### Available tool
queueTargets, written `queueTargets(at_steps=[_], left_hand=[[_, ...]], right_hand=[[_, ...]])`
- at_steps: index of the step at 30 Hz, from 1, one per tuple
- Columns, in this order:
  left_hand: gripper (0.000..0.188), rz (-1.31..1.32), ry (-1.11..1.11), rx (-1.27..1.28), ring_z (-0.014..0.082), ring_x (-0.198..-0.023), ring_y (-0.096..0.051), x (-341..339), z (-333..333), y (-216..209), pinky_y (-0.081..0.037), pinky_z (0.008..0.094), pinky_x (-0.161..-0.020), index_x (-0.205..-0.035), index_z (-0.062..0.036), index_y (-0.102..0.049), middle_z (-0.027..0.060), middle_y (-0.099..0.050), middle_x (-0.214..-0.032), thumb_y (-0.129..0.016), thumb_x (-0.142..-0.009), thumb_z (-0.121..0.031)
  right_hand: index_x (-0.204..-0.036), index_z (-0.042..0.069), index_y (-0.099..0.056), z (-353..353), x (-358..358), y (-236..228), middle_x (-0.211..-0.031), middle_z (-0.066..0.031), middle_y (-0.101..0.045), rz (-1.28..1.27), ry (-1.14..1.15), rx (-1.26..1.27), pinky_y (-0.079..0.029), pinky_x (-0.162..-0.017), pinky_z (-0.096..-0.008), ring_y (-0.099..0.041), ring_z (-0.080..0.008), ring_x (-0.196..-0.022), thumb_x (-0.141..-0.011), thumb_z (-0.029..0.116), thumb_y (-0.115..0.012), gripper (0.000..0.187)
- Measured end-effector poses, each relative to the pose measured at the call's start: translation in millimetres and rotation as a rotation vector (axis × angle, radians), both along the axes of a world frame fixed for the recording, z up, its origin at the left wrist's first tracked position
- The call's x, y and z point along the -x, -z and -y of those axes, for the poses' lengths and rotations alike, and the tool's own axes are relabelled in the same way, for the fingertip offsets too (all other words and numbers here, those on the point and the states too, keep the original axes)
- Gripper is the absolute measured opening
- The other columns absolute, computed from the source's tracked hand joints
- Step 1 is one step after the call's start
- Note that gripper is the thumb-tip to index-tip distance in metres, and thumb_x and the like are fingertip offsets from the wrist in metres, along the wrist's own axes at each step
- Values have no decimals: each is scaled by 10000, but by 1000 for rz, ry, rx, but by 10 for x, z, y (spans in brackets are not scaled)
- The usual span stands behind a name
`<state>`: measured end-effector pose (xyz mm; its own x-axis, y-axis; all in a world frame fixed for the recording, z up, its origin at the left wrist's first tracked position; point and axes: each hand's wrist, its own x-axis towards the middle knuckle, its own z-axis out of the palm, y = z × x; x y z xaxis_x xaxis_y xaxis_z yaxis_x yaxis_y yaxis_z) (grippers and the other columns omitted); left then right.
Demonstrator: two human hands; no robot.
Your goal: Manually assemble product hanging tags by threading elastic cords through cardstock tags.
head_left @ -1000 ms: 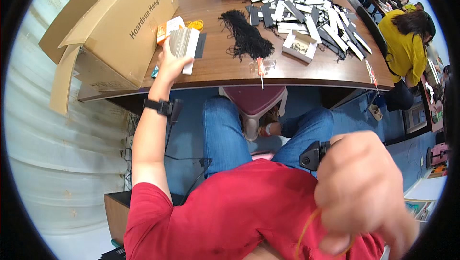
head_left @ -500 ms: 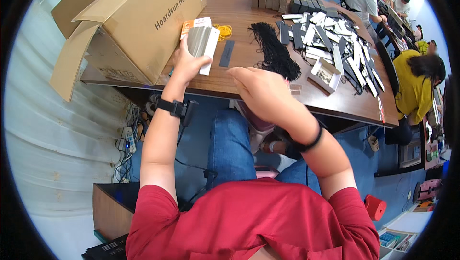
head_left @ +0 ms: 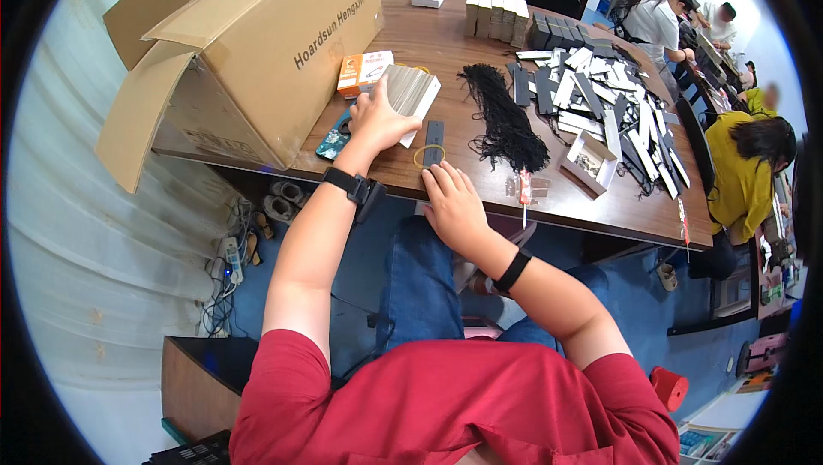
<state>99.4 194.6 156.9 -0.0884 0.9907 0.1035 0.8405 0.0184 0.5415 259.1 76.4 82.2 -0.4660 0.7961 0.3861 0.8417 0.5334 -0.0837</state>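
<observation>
Left hand [head_left: 377,120] curving firmly round stack of pale strips [head_left: 411,88], which is resting on surface [head_left: 407,26] beside cardboard box [head_left: 274,96]. Right hand [head_left: 456,208] resting low, fingers near-straight and close together, tips meeting yellow band [head_left: 415,156]; pinching or only touching, cannot tell. Band lying over near end of dark strip [head_left: 435,134]. Strips looking gathered, no band showing round them yet. Farther off, pale blocks [head_left: 497,15] standing lined up; loose strips [head_left: 591,92] lying heaped, apparently unsorted.

My two hands [head_left: 377,124] [head_left: 457,206] here, left of one black cord bundle [head_left: 507,118]! One carton [head_left: 283,66] farther left, one open white box [head_left: 581,180] right.
</observation>
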Motion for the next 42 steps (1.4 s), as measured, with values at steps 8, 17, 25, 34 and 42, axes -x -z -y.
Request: queueTargets(at_steps=[8, 17, 25, 34, 42], left_hand=[[1085, -237, 28, 84, 412, -1206, -389, -350, -70, 45, -349, 513, -976, -1459, -212, -207, 231, -390, -1307, -767, -558, -438], [1115, -299, 72, 257, 435, -1296, -282, -350, -195, 140, -192, 603, -1054, -1483, -222, -131, 240, -295, -1396, -762, -597, -465], [591, 92, 448, -454, 338, -1179, -467, -645, 835, 186, -364, 447, -984, -1295, -9, -437, 209, -502, -1262, -598, -867, -383], [309, 1517, 393, 785, 276, -882, -666, -1304, 1908, 417, -556, 370, -771, -1111, 22, -529, 228, -633, -1066, -431, -976, -238], [286, 1656, 192, 669, 291, -897, -645, -1194, 1741, 565, -544, 401, -750, -1084, 11, -537, 190, -641, -982, -441, -963, -230]], right_hand=[[-1025, 28, -609, 51, -287, -28, -913, -70, -547, -201, -126, -265, -426, -761, -358, -520, -241, -883, -741, 97, -587, 292], [-792, 32, -592, 836, -996, -412, -787, -99, -565, -779, -7, -358, -466, -616, -346, -571, -267, -734, -637, -78, -698, 217], [-818, 33, -575, 1268, -1427, -459, -805, -100, -545, -776, 30, -555, -458, -629, -344, -552, -262, -732, -589, -139, -689, 308], [-787, 51, -592, 1427, -1176, -129, -859, -78, -594, -627, -171, -401, -510, -686, -347, -591, -264, -809, -601, 29, -670, 203], [-779, 51, -584, 1416, -1386, -146, -805, -69, -592, -750, -236, -247, -503, -680, -350, -600, -256, -781, -615, 12, -700, 205]])
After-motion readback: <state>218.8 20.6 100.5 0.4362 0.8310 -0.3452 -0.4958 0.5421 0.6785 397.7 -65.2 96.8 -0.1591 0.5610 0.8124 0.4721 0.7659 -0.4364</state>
